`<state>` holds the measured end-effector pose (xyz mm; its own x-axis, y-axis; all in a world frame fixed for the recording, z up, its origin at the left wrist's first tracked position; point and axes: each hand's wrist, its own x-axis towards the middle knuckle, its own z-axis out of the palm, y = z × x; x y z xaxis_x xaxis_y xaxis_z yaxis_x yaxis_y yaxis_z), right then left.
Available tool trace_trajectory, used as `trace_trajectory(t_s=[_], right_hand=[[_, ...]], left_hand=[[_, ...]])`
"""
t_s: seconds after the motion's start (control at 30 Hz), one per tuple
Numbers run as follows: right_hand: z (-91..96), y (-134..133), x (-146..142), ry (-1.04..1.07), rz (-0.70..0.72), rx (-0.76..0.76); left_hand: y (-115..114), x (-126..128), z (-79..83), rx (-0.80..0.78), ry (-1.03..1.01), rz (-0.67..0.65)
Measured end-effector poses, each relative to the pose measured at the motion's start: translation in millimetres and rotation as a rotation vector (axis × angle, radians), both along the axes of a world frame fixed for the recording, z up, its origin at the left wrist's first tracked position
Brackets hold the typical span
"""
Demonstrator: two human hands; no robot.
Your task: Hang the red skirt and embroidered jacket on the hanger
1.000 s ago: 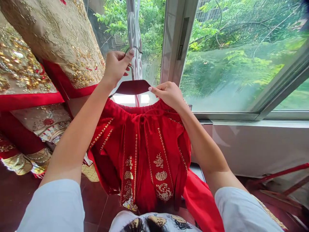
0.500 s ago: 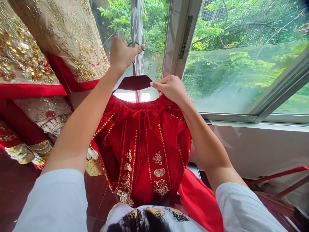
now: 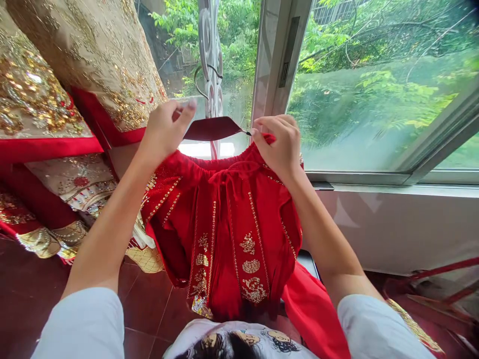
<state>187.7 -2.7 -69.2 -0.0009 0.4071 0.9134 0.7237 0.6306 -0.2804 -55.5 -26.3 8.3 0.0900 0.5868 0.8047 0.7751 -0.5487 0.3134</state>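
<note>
A red embroidered skirt (image 3: 220, 224) with gold beading and a drawstring waistband hangs from a dark red hanger (image 3: 213, 128). The hanger's metal hook is caught on a pale scrolled metal bar (image 3: 206, 42) before the window. My left hand (image 3: 166, 127) is beside the hanger's left end, thumb raised apart from the curled fingers, with nothing visible between them. At the right end, my right hand (image 3: 280, 144) has thumb and fingers closed around the hanger's thin metal arm, against the waistband; its exact grip is partly hidden.
Beaded cream-and-red garments (image 3: 86, 75) hang at the left. A sliding window (image 3: 374, 109) with trees outside fills the upper right. Red cloth (image 3: 314, 309) drapes below the skirt, and a red-framed object (image 3: 430, 294) stands at the lower right.
My left hand has let go of the hook and come down to the hanger's left end. My right hand has shifted slightly right along the hanger.
</note>
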Motion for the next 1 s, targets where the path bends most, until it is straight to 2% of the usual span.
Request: trace_trajectory(t_s=[0.07, 0.13, 0.23, 0.33, 0.4, 0.53, 0.6, 0.7, 0.77, 0.87, 1.0], right_hand=[[-21.7, -18, -5, 0.081, -0.033, 0.102], [-43.7, -36, -14, 0.102, 0.013, 0.144], [-67.1, -55, -29, 0.054, 0.081, 0.118], [-74.1, -59, -40, 0.040, 0.011, 0.033], [-72.9, -57, -43, 0.050, -0.045, 0.000], [-66.5, -57, -39, 0.110, -0.091, -0.036], [-63.3, -60, -37, 0.166, -0.031, -0.103], [-60.1, -64, -36, 0.228, 0.130, -0.250], [-59.4, -64, -37, 0.265, 0.182, -0.290], [-58.5, -59, -38, 0.317, 0.224, -0.297], [-55.3, -50, -33, 0.373, 0.338, -0.377]], left_hand=[[-27, -7, -29.6, 0.154, 0.023, 0.105], [-51, -5, -63.9, 0.235, 0.057, 0.173], [-67, 8, -112.0, 0.093, 0.026, 0.131], [-60, 21, -139.9, -0.079, -0.109, 0.044], [-51, 27, -145.5, -0.106, -0.187, -0.004], [-39, 30, -140.7, -0.065, -0.307, -0.074], [-38, 29, -137.5, -0.105, -0.440, -0.165], [-36, 28, -135.8, -0.237, -0.661, -0.347], [-34, 30, -135.8, -0.251, -0.757, -0.416], [-30, 34, -133.6, -0.230, -0.829, -0.496], [-29, 31, -124.3, -0.387, -0.863, -0.590]])
